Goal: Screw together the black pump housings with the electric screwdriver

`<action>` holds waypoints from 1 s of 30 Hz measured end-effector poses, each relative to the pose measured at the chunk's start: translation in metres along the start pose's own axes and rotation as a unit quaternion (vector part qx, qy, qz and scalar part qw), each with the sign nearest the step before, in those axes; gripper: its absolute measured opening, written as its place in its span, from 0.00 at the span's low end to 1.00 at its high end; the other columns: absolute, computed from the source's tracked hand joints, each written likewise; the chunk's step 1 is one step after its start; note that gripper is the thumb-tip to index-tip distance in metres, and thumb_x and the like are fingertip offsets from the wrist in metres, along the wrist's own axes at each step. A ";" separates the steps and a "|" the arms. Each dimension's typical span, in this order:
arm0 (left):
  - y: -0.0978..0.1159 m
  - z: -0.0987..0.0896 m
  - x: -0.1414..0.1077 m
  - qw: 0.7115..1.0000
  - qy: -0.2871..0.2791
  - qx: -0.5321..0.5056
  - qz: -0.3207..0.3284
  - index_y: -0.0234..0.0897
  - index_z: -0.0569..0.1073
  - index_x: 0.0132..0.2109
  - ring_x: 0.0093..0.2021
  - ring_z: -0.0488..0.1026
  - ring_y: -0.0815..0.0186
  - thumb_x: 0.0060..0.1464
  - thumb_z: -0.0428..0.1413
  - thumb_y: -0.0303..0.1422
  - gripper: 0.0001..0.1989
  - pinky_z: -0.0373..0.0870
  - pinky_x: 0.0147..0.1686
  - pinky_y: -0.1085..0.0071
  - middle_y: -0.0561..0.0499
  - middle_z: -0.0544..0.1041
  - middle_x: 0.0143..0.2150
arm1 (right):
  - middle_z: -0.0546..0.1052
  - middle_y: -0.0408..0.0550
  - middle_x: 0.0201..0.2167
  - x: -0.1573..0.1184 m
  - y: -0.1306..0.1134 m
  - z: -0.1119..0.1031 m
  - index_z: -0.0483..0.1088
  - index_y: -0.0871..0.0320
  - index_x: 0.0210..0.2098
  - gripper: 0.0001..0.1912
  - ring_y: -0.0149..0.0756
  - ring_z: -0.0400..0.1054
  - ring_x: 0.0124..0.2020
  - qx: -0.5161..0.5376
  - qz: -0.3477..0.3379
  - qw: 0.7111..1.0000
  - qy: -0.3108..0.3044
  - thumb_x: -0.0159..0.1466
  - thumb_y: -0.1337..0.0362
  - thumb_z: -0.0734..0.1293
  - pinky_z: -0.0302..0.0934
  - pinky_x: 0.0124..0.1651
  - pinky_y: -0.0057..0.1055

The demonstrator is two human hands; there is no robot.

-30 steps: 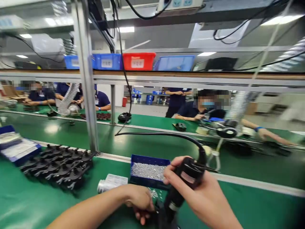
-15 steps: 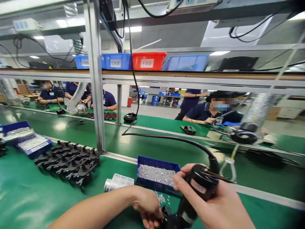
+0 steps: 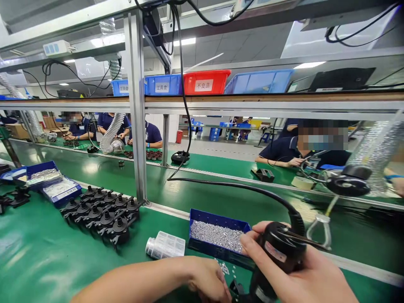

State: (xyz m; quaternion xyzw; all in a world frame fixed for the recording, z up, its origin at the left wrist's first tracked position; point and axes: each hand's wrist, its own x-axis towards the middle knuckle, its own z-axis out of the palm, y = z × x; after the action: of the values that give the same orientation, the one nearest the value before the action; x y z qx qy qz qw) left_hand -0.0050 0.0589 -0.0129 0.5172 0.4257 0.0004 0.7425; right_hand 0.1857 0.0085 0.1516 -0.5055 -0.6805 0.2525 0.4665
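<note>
My right hand [image 3: 299, 269] is wrapped round a black corded power tool [image 3: 280, 248], held upright at the lower right. Beside its lower end, my left hand [image 3: 210, 280] has its fingers curled at a black part [image 3: 236, 288], mostly cut off by the bottom edge; whether the fingers grip it is hidden. Small shiny metal pieces [image 3: 224, 267] lie loose just behind my left hand. A blue bin [image 3: 217, 249] full of such pieces stands behind them, and a clear plastic container [image 3: 166, 245] lies to its left.
Rows of black parts [image 3: 104, 214] stand on the green mat at left, near blue trays [image 3: 65, 189]. A metal post [image 3: 137, 109] rises behind. The tool's black cable [image 3: 221, 182] arcs across. Several people work beyond; one person [image 3: 284, 153] sits at right.
The whole scene has shifted right in view. My left hand's fingers are now more hidden from sight. My right hand still holds the tool upright.
</note>
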 end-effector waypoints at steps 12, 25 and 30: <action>-0.012 -0.023 -0.015 0.983 -0.096 -0.129 0.092 0.35 0.81 0.39 0.35 0.87 0.47 0.32 0.78 0.37 0.25 0.85 0.31 0.51 0.38 0.86 0.36 | 0.81 0.48 0.33 -0.002 -0.032 -0.004 0.74 0.54 0.42 0.25 0.47 0.79 0.34 0.201 0.034 0.979 0.003 0.64 0.42 0.80 0.75 0.37 0.39; 0.000 0.017 -0.037 0.987 0.026 -0.139 0.070 0.32 0.81 0.32 0.30 0.85 0.57 0.23 0.84 0.52 0.35 0.85 0.27 0.66 0.40 0.85 0.31 | 0.82 0.48 0.34 0.001 -0.023 -0.002 0.74 0.55 0.43 0.23 0.46 0.79 0.36 0.188 0.028 0.980 -0.054 0.67 0.43 0.78 0.74 0.40 0.39; 0.002 0.048 -0.031 0.967 0.154 -0.186 0.080 0.36 0.74 0.30 0.22 0.82 0.58 0.16 0.85 0.47 0.37 0.83 0.21 0.68 0.44 0.82 0.23 | 0.82 0.48 0.32 0.002 -0.016 0.003 0.75 0.55 0.41 0.20 0.45 0.79 0.33 0.179 -0.015 0.983 -0.040 0.68 0.45 0.77 0.75 0.37 0.38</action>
State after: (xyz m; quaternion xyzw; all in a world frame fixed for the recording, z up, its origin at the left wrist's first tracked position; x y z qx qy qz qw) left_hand 0.0062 0.0096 0.0127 0.3962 0.4842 0.2183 0.7489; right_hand 0.1756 0.0049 0.1639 -0.3929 -0.6504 0.3828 0.5253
